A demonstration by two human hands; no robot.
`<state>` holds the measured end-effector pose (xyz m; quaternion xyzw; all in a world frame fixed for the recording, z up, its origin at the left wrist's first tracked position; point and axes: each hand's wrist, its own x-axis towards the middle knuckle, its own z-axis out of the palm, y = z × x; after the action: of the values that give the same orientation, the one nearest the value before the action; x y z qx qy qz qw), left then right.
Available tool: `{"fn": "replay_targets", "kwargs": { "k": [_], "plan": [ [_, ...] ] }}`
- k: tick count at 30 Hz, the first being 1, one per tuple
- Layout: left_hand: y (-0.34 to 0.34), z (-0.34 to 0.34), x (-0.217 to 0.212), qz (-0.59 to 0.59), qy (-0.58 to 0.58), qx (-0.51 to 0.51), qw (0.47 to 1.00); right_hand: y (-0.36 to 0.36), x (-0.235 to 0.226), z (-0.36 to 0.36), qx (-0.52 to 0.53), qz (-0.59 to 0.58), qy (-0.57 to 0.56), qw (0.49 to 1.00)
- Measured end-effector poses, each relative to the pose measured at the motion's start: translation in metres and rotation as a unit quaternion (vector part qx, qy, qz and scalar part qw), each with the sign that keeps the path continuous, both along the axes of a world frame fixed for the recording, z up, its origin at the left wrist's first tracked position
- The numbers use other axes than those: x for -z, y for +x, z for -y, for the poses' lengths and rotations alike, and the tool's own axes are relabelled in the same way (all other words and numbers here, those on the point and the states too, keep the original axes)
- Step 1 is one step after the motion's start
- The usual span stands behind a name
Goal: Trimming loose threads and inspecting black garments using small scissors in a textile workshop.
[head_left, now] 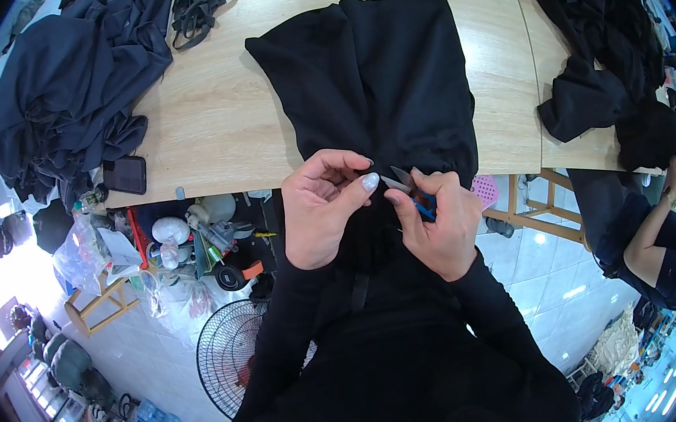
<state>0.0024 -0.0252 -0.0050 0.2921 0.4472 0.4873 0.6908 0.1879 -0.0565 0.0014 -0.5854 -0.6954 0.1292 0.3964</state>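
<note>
A black garment (377,75) lies spread on the wooden table (221,116), its near end hanging over the table's front edge. My left hand (323,206) pinches the fabric at that edge between thumb and fingers. My right hand (438,225) holds small blue-handled thread snips (412,193), their metal blades pointing left toward my left thumb. The two hands almost touch over the garment's gathered hem.
A heap of dark blue cloth (69,83) fills the table's left end, with a black phone (125,176) at its edge and black straps (201,3) behind. More black garments (592,44) pile at the right. Another person (663,243) sits at right. A fan (234,358) stands on the floor.
</note>
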Motion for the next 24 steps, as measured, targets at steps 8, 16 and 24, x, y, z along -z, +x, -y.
{"fn": "replay_targets", "kwargs": {
  "k": [8, 16, 24],
  "plan": [
    [0.0001, 0.0003, 0.0021, 0.014, -0.005, 0.004, 1.000, -0.0013, 0.0037, -0.0021, 0.002, 0.040, 0.047, 0.998],
    [-0.0011, 0.0006, 0.0011, 0.007, -0.012, 0.003, 1.000, -0.0036, 0.0042, -0.0022, 0.004, 0.039, 0.048, 0.998],
    [-0.0002, -0.0006, -0.0002, 0.023, -0.005, -0.009, 1.000, -0.0027, 0.0032, 0.0007, 0.010, -0.039, -0.003, 0.999]
  ]
}}
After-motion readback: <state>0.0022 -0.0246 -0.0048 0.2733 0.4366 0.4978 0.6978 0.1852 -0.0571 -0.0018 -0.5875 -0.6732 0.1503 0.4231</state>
